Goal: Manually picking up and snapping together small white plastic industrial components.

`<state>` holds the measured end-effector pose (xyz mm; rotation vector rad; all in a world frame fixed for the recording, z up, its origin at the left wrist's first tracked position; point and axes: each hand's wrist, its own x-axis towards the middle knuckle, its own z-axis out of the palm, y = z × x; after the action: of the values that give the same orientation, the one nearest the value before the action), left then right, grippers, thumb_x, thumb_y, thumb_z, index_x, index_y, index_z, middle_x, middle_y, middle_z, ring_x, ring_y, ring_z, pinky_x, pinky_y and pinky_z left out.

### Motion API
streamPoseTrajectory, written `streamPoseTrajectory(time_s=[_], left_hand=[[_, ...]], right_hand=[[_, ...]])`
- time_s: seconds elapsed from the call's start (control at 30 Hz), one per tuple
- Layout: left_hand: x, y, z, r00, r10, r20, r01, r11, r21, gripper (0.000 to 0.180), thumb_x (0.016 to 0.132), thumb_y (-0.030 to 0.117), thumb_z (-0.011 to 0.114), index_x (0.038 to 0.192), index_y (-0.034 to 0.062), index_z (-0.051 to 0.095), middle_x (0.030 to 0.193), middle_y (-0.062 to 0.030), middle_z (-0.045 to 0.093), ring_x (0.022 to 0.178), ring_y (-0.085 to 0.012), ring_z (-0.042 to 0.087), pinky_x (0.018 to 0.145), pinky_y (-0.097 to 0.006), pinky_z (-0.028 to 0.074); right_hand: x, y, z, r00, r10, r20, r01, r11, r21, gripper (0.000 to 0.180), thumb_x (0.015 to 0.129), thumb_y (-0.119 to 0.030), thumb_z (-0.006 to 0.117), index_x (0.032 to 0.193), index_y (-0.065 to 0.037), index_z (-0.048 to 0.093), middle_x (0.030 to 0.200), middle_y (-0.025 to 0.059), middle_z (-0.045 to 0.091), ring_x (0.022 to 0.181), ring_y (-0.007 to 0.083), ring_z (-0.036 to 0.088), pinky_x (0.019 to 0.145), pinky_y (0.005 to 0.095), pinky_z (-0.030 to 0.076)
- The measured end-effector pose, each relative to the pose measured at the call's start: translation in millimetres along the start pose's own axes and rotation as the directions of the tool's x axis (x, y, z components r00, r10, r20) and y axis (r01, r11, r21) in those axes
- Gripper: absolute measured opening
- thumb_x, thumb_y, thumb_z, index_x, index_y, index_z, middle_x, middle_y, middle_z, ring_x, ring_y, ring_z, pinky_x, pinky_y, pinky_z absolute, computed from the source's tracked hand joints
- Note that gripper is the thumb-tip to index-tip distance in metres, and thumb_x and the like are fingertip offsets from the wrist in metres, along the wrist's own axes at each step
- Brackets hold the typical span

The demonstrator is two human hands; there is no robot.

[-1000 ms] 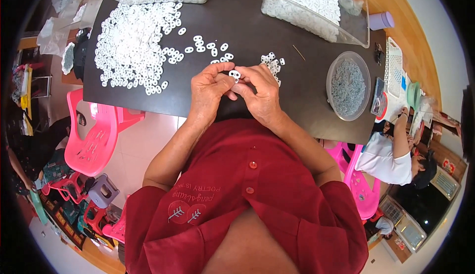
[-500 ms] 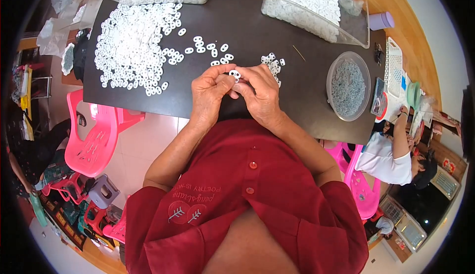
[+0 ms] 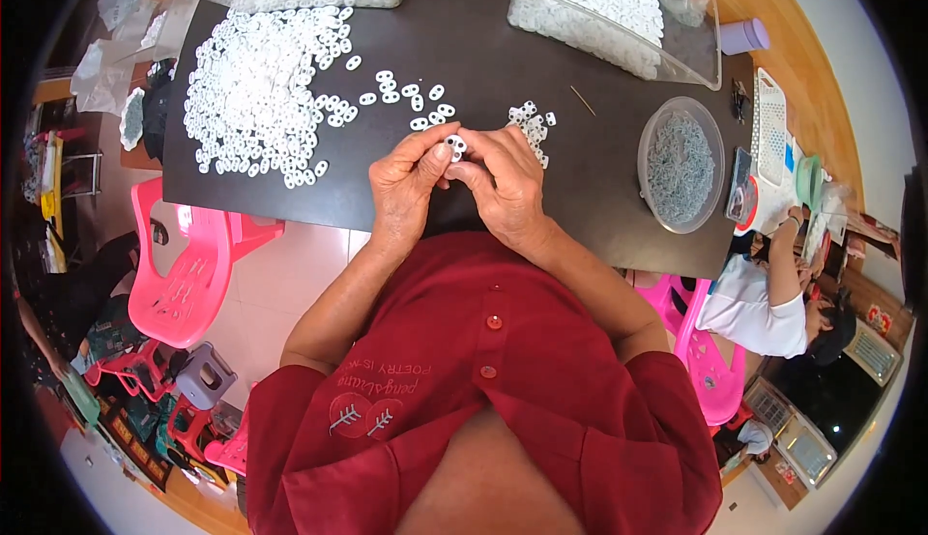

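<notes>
Between my two hands, over the near edge of the dark table, I hold small white plastic pieces with dark holes (image 3: 456, 147). The thumb and fingers of my left hand (image 3: 408, 179) pinch them from the left. From the other side my right hand (image 3: 505, 179) grips them with thumb and index finger. How the pieces fit together is too small to make out. Several loose white oval two-hole pieces (image 3: 417, 103) lie just beyond my left hand. A cluster of small white squarish pieces (image 3: 528, 121) is beyond my right hand, partly hidden by it.
A big heap of white oval pieces (image 3: 251, 100) covers the table's left side. Clear bins of white pieces (image 3: 590, 8) stand at the back. A round tub of small grey screws or pins (image 3: 681, 168) sits at right, near a thin stick (image 3: 583, 101). A person (image 3: 764, 303) works at far right.
My hands have shifted very slightly left, and the held white pieces have turned a little between my fingers. The things on the table have stayed put.
</notes>
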<state>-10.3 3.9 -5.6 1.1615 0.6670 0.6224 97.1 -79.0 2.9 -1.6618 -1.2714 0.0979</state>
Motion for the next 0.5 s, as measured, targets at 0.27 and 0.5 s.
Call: streamPoseTrajectory(time_s=[0.27,0.5], left_hand=[[-5.4,0.9,4.5,0.997,0.057,-0.052,-0.060,0.996,-0.060,0.023,0.088,0.014,0.059,0.105,-0.0014,0.062,0.084,-0.0031,0.059,0.068,-0.0069,0.050,0.056,-0.020,0.043],[-8.7,-0.6,7.5,0.995,0.064,-0.082,-0.073,0.991,-0.112,0.023,0.088,0.013,0.059,0.105,-0.0026,0.062,0.085,-0.0023,0.059,0.068,-0.0073,0.050,0.060,-0.020,0.043]], right_hand=[[-1.7,-0.8,2.1,1.000,-0.019,-0.015,0.020,1.000,0.020,0.033,0.070,-0.003,0.067,0.102,0.002,0.059,0.083,0.0097,0.061,0.073,0.0257,0.053,0.063,0.0351,0.043],[1.3,-6.3,4.6,0.999,-0.017,-0.050,0.017,1.000,0.017,0.028,0.072,-0.002,0.067,0.100,0.001,0.061,0.078,0.0074,0.060,0.068,0.0212,0.052,0.060,0.0309,0.042]])
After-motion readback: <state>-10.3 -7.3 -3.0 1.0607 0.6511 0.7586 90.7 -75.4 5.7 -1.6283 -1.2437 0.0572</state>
